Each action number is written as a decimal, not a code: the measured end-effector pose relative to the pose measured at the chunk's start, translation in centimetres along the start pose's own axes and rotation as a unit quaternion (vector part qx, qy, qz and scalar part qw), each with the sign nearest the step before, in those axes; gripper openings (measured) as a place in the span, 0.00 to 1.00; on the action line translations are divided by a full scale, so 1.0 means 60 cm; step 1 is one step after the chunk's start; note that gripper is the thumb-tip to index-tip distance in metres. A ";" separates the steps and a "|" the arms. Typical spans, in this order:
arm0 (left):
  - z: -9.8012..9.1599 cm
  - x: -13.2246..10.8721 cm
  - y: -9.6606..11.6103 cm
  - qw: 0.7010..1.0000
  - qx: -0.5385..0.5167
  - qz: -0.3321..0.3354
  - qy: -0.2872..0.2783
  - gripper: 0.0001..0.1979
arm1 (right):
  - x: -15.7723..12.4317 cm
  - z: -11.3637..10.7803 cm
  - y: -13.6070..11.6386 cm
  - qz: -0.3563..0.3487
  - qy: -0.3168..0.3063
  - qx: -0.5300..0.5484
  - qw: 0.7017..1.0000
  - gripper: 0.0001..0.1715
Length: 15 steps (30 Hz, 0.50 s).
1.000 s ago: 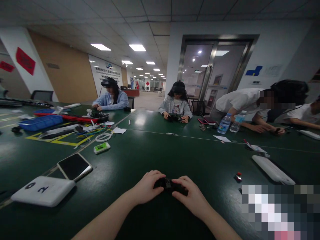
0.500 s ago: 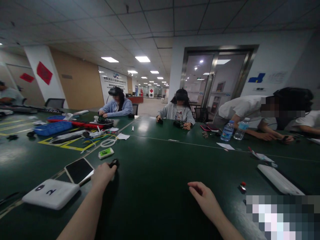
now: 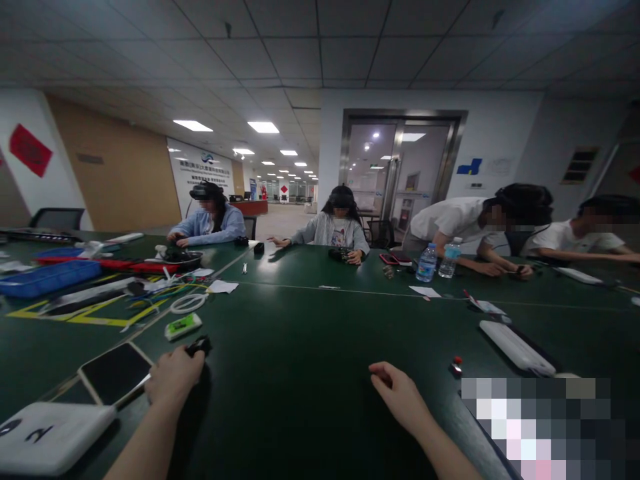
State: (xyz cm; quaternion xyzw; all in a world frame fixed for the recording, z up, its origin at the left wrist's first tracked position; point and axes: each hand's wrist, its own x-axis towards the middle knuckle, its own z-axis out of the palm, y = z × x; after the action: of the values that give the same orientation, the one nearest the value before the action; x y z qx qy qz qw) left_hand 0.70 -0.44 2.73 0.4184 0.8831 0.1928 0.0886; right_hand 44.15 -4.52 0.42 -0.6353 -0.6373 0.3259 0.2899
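Two hands apart on the green worktop (image 3: pixel 310 373). Left hand (image 3: pixel 173 377) out to the left, fingers curled around a small black part (image 3: pixel 199 346), just beside a dark phone (image 3: pixel 116 372) and near a green-and-white pack (image 3: pixel 183 326). Seemingly the setting-down step; next, probably just loosening that grip. Right hand (image 3: pixel 397 393) empty, fingers loosely bent and released, resting near a small red-tipped piece (image 3: pixel 456 365).

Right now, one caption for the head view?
Left hand holds a small black part beside a phone; right hand rests empty on green table.
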 end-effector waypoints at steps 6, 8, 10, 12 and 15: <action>-0.012 -0.017 0.014 0.999 0.041 -0.014 -0.012 0.29 | -0.010 -0.003 -0.017 0.006 -0.007 -0.020 1.000 0.16; -0.010 -0.015 0.013 0.999 0.040 -0.011 -0.002 0.30 | -0.011 -0.004 -0.019 0.010 -0.006 -0.019 1.000 0.16; -0.007 -0.013 0.011 0.999 0.041 -0.004 0.001 0.29 | -0.012 -0.004 -0.020 0.011 -0.008 -0.014 1.000 0.15; -0.006 -0.011 0.009 0.999 0.042 0.000 -0.002 0.28 | -0.013 -0.005 -0.021 0.012 -0.012 -0.011 1.000 0.15; -0.004 -0.010 0.008 0.999 0.034 -0.003 -0.004 0.28 | -0.013 -0.005 -0.020 0.011 -0.018 -0.013 1.000 0.15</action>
State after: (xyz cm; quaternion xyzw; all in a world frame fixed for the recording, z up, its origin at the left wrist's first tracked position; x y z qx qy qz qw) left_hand 1.34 -0.70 3.17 0.4190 0.8902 0.1609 0.0785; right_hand 43.69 -5.29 1.59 -0.6400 -0.6396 0.3324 0.2664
